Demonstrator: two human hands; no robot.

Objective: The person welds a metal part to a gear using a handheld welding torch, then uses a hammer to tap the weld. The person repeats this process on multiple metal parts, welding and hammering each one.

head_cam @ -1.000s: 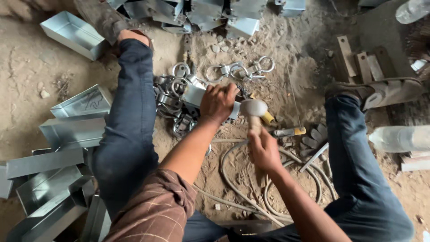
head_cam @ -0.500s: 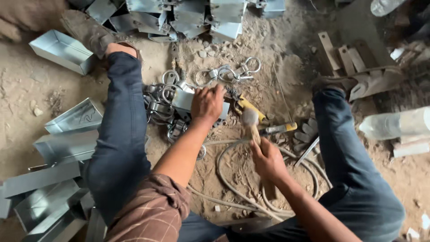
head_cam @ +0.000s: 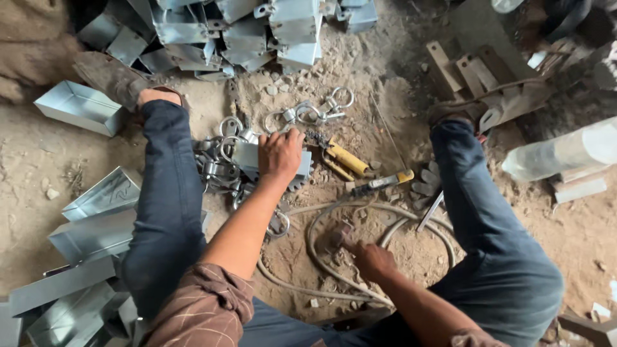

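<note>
I sit on dirt ground with my legs spread. My left hand point(head_cam: 279, 154) reaches forward and presses down on a small grey sheet-metal box point(head_cam: 246, 156), fingers curled over its top. My right hand point(head_cam: 373, 260) is low between my legs, closed round the handle of a hammer point(head_cam: 337, 236). The blurred hammer head rests near the ground inside a loop of hose point(head_cam: 315, 257). A heap of metal rings and clasps point(head_cam: 222, 170) lies just left of the box.
Folded sheet-metal trays point(head_cam: 96, 205) lie at the left, and more are piled at the top point(head_cam: 257, 29). Ring clasps point(head_cam: 321, 112), yellow-handled pliers point(head_cam: 347, 159) and a screwdriver point(head_cam: 385, 181) lie ahead. At the right are a plastic bottle point(head_cam: 565, 151) and wooden pieces point(head_cam: 472, 71).
My right hand has brought the hammer down and back from beside the left hand to the ground between my legs. The left hand has stayed on the metal box.
</note>
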